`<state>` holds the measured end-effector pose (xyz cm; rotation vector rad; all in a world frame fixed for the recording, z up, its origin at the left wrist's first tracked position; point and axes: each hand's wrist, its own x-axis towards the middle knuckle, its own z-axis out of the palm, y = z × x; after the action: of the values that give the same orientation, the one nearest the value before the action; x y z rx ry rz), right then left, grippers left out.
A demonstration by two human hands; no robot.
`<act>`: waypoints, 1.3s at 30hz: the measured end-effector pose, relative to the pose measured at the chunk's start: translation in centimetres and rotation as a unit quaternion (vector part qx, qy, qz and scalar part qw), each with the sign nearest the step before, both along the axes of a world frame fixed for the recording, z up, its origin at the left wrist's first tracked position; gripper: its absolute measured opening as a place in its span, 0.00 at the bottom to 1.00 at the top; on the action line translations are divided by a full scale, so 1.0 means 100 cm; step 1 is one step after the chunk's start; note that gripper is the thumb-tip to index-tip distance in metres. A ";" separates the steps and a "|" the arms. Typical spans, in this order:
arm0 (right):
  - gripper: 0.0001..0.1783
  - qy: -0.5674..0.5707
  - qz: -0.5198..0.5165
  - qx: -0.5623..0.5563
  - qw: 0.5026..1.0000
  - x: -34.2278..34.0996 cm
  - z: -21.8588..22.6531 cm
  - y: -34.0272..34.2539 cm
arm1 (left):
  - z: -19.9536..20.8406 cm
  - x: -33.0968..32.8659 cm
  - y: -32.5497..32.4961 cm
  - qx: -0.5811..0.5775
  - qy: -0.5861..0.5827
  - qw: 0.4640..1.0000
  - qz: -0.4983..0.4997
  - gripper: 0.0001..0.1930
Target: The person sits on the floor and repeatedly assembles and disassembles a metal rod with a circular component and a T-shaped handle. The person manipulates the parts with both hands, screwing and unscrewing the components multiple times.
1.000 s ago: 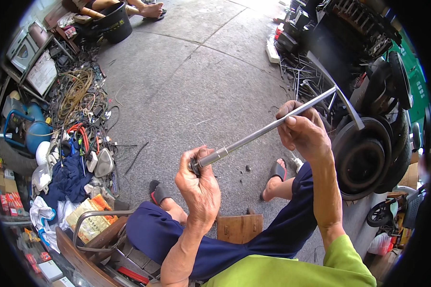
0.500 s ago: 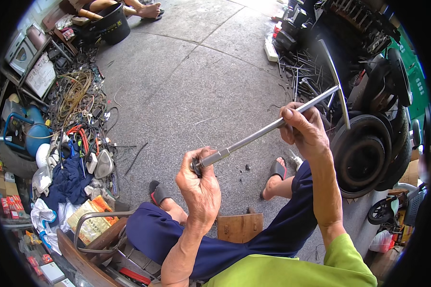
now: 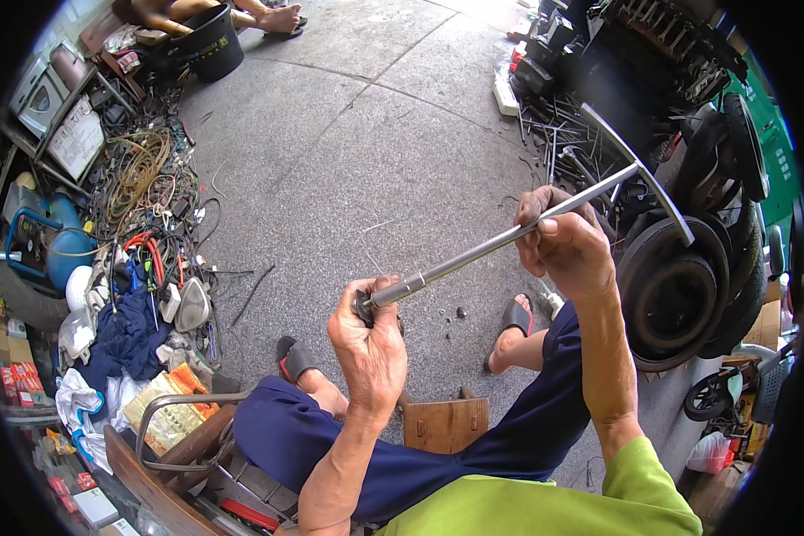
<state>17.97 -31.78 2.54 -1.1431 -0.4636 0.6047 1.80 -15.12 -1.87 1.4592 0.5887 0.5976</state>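
My left hand (image 3: 371, 348) is closed in a pinch, thumb and fingertips gripping a small dark part (image 3: 364, 308) right at the socket end of a T-handle socket wrench (image 3: 473, 253). My fingers cover much of that part, so I cannot tell whether it sits inside the socket or only against it. My right hand (image 3: 567, 246) pinches the wrench's shaft between thumb and fingers, nearer the crossbar (image 3: 639, 170). I hold the wrench in the air above my lap, slanting up from my left hand toward the right, its crossbar out past my right hand.

Below my hands are my navy trousers (image 3: 286, 424), and between my legs a wooden board (image 3: 447, 425) near the concrete floor (image 3: 330, 179). My sandals (image 3: 299, 357) are planted apart. On my right, beyond the forearm, stand black tyres (image 3: 674, 299), with a heap of metal tools (image 3: 563, 138) farther out. On my left lie tangled cables (image 3: 143, 183), a blue tank (image 3: 67, 241) and a crumpled navy cloth (image 3: 127, 335). At the far left, another person's bare foot (image 3: 280, 18) shows beside a black bucket (image 3: 213, 49).
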 end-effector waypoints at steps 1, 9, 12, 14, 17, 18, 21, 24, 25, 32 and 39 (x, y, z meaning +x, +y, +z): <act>0.12 0.000 -0.001 -0.001 1.000 -0.001 0.000 0.000 | -0.002 0.001 0.000 -0.014 -0.003 1.000 0.001 0.09; 0.11 -0.024 -0.014 -0.006 1.000 -0.001 0.004 -0.002 | -0.005 -0.004 0.002 -0.069 0.024 0.996 -0.059 0.10; 0.11 -0.012 -0.045 -0.029 0.998 0.001 0.006 -0.005 | -0.006 0.001 0.000 -0.103 0.031 0.992 -0.072 0.08; 0.13 -0.002 -0.062 -0.030 0.998 0.002 0.009 -0.007 | -0.010 0.003 0.002 -0.118 0.019 0.990 -0.072 0.07; 0.17 0.036 -0.120 -0.006 0.992 0.001 0.010 -0.010 | -0.010 0.003 0.002 -0.255 0.083 0.961 -0.062 0.06; 0.20 0.013 -0.121 -0.011 0.992 0.005 0.009 -0.013 | -0.007 0.002 0.001 -0.297 0.075 0.949 -0.071 0.07; 0.17 0.035 -0.133 0.038 0.990 0.010 0.012 -0.007 | -0.011 0.000 0.003 -0.383 0.036 0.914 -0.129 0.12; 0.13 0.101 -0.058 0.053 0.992 0.012 0.015 -0.007 | -0.019 0.000 0.003 -0.434 0.039 0.887 -0.152 0.16; 0.12 0.116 -0.049 0.030 0.992 0.010 0.014 -0.010 | -0.019 0.003 0.001 -0.437 0.066 0.882 -0.165 0.16; 0.11 -0.062 0.044 -0.144 0.987 -0.031 0.013 0.007 | -0.009 0.019 0.005 -0.448 0.137 0.845 -0.259 0.15; 0.16 -0.087 0.072 -0.230 0.966 -0.050 0.005 0.023 | -0.022 0.028 0.007 -0.433 0.137 0.813 -0.365 0.17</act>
<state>12.93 -29.46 3.03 -1.6245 -0.5790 0.7667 4.59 -14.41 -4.10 0.7680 0.3793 -0.4776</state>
